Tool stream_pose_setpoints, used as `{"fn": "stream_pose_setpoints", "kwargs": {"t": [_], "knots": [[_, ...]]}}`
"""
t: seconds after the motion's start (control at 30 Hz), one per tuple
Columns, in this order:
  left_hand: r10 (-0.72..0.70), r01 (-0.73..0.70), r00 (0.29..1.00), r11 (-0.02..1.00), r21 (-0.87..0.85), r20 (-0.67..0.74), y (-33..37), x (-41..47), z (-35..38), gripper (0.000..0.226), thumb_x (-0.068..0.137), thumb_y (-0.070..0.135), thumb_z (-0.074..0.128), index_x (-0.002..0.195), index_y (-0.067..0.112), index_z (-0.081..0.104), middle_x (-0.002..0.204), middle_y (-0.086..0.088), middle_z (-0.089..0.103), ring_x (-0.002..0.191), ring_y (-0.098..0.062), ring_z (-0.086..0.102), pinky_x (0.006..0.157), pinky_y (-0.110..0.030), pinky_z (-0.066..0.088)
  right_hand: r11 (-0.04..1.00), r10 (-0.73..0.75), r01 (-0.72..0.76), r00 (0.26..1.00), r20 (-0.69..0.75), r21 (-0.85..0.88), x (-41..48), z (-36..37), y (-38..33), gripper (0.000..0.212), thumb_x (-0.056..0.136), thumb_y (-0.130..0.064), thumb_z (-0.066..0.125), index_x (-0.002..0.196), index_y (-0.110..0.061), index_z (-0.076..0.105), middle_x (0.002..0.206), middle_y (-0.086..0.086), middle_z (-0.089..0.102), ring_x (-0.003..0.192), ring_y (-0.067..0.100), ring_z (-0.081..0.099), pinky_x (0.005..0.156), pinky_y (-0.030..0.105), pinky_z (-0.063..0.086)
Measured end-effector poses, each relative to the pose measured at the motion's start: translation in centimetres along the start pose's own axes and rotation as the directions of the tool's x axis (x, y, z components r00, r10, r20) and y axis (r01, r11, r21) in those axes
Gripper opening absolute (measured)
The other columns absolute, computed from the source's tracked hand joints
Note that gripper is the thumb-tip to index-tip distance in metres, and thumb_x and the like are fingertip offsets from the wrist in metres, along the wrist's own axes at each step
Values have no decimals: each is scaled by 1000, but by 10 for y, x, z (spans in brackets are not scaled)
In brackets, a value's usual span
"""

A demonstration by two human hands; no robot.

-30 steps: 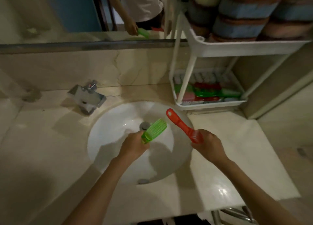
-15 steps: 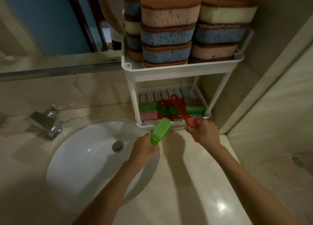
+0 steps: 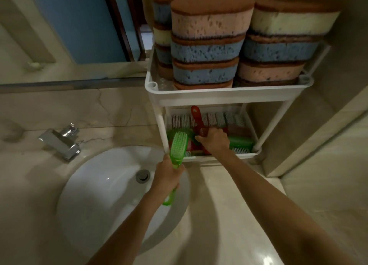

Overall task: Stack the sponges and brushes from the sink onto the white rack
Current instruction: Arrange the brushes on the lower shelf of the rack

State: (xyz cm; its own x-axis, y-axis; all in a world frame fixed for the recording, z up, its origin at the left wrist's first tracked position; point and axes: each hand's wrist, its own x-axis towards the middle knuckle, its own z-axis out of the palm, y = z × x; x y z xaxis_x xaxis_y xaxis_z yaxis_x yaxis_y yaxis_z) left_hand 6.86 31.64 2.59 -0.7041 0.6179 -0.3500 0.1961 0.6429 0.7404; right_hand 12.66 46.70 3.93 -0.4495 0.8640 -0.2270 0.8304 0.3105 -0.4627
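**At the rack's lower tier: one brush in each hand**

On the far right corner of the surface (image 3: 229, 215), against the back wall, stands the white rack (image 3: 219, 95), two tiers.
- Upper tier: full of stacked sponges (image 3: 209, 49) in pink, blue and cream layers with brown tops, standing well above the rim.
- Lower tier: a row of brushes along the back, bristles showing, and more red and green brushes (image 3: 241, 142) lying in front.

Right hand (image 3: 214, 140): reaches into the lower tier, fingers curled round a red brush (image 3: 197, 117). Its handle points up and away toward the back of the tier. The bristle end is hidden by the hand.

Left hand (image 3: 169, 175): wrapped round the handle of a green brush (image 3: 178, 145), just outside the tier, over the far right rim of the sink (image 3: 103, 185). Its head points up at the rack's front left leg, bristles toward the camera. Contact with the leg cannot be told. The handle's end sticks out below the hand over the basin.

Sink: white, round, with a drain (image 3: 142, 175) in the middle. A chrome faucet (image 3: 61, 143) sits at its far left, below a mirror (image 3: 79, 25).
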Motion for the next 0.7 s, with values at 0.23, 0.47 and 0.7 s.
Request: {"fn": "stream_pose_setpoints", "kwargs": {"t": [0.23,0.47,0.7], "knots": [[-14,14,1000,1000,-10,19,-1,4,-1,13,90,16,54,94,10,43,79,-14,58,40,-14,48,25,-14,33,1000,11,-11,1000,10,28,5,12,-2,56,84,-40,65,118,3,52,121,22,60,115,35,57,91,38,48],[27,-26,999,999,-30,46,-3,12,-1,23,89,13,55,108,4,47,71,-8,56,36,-16,50,27,-17,37,999,-17,17,1000,6,41,7,15,6,55,82,-43,66,110,3,58,116,23,62,110,35,60,88,38,50],[90,-84,978,996,-40,190,6,22,1,18,80,3,53,88,12,40,75,-13,51,55,-24,53,53,-31,47,986,-80,108,975,-208,126,-4,6,19,26,95,-17,46,107,1,61,115,24,60,106,38,59,86,38,45]]}}
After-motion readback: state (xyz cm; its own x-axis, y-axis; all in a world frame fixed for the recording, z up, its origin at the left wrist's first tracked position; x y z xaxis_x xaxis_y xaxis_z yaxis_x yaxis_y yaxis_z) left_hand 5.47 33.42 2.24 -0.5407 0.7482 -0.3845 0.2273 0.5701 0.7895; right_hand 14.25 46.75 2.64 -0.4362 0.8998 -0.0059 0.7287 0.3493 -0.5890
